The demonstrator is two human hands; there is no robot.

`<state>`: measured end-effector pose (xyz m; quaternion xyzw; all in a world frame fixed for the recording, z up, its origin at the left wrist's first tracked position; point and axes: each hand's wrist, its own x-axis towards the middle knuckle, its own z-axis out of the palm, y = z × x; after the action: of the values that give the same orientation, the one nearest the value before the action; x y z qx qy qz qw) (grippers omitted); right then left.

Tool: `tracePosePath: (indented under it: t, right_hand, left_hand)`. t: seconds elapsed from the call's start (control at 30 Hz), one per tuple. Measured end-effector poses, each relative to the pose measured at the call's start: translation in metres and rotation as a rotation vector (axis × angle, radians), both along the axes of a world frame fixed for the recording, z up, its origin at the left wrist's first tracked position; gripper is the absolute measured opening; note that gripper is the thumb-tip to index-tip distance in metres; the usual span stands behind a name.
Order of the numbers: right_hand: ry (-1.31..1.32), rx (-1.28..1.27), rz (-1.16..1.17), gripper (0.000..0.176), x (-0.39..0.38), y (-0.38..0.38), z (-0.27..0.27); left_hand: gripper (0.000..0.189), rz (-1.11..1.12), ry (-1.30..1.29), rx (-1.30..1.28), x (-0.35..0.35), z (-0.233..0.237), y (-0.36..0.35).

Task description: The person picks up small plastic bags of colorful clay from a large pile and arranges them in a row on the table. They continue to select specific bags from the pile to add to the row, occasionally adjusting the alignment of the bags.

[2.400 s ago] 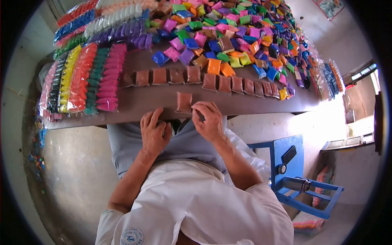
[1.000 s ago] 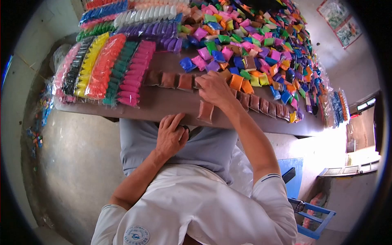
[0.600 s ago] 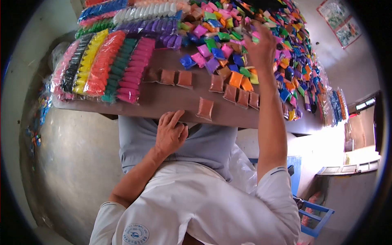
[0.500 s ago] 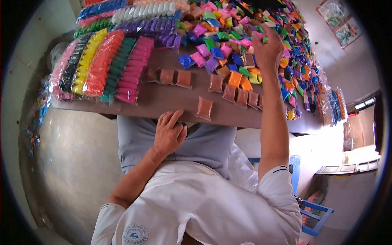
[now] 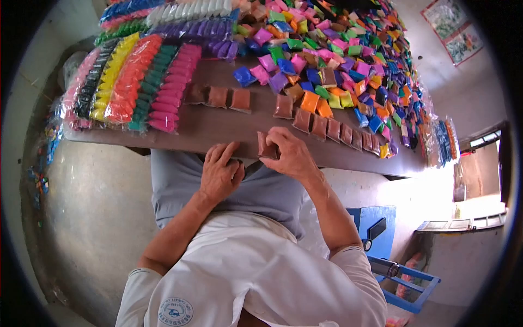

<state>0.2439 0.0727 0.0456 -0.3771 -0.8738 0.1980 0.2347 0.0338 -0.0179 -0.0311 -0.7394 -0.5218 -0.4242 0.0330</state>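
Note:
At the table's front edge, my right hand (image 5: 291, 155) has its thumb and fingers closed on the right side of a small brown packet (image 5: 263, 144). My left hand (image 5: 220, 171) rests by the same edge, a short way to the left, with fingers loosely stretched out and nothing in them. A row of brown packets (image 5: 318, 126) slants away to the right beyond my right hand. Further left on the table lie a few more brown packets (image 5: 240, 100).
A large heap of mixed coloured packets (image 5: 343, 54) covers the back and right of the table (image 5: 218, 129). Clear bags of packets sorted by colour, such as a pink strip (image 5: 173, 90), lie at the left. A blue stool (image 5: 417, 289) stands on the floor at right.
My right hand has come back from the heap to the brown packet at the front edge and closed on it. My left hand has barely moved.

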Motion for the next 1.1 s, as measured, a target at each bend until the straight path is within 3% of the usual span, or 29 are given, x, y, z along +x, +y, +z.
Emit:
tracePosePath:
  t: [0.17, 0.27, 0.33, 0.43, 0.57, 0.63, 0.77, 0.9, 0.97, 1.1]
  right_hand:
    - [0.168, 0.056, 0.052, 0.035, -0.011, 0.032, 0.012]
    - [0.167, 0.282, 0.0, 0.036, -0.024, 0.073, 0.023]
    - [-0.018, 0.134, -0.028, 0.036, -0.032, 0.095, 0.027]
    - [-0.151, 0.174, 0.03, 0.036, -0.039, 0.109, 0.016]
    - [-0.173, 0.23, 0.031, 0.031, -0.032, 0.108, 0.014]
    - [-0.073, 0.448, 0.084, 0.024, -0.029, 0.107, 0.01]
    - [-0.108, 0.388, 0.123, 0.017, -0.034, 0.106, 0.016]
    - [0.145, 0.47, 0.02, 0.01, -0.076, 0.095, 0.031]
    - [0.187, 0.478, 0.142, 0.012, -0.103, 0.086, 0.03]
    - [0.167, 0.458, 0.133, 0.024, -0.151, 0.086, 0.006]
  left_hand:
    - [0.015, -0.01, 0.018, 0.009, -0.003, 0.0, -0.002]
    - [0.014, -0.022, 0.01, 0.011, -0.003, -0.002, 0.0]
    - [0.015, -0.029, 0.001, -0.007, -0.003, -0.002, -0.001]
    - [0.016, -0.037, -0.002, -0.004, -0.005, -0.001, -0.001]
    - [0.017, -0.046, -0.008, -0.017, -0.006, 0.003, -0.002]
    - [0.013, -0.041, 0.015, -0.043, -0.006, 0.006, -0.003]
    - [0.012, -0.03, 0.012, -0.036, -0.005, 0.005, -0.002]
    - [0.015, -0.034, -0.026, -0.018, -0.004, 0.0, -0.003]
    - [0.014, -0.068, -0.024, -0.026, -0.003, 0.002, -0.002]
    - [0.012, -0.043, 0.024, -0.022, -0.002, -0.001, -0.003]
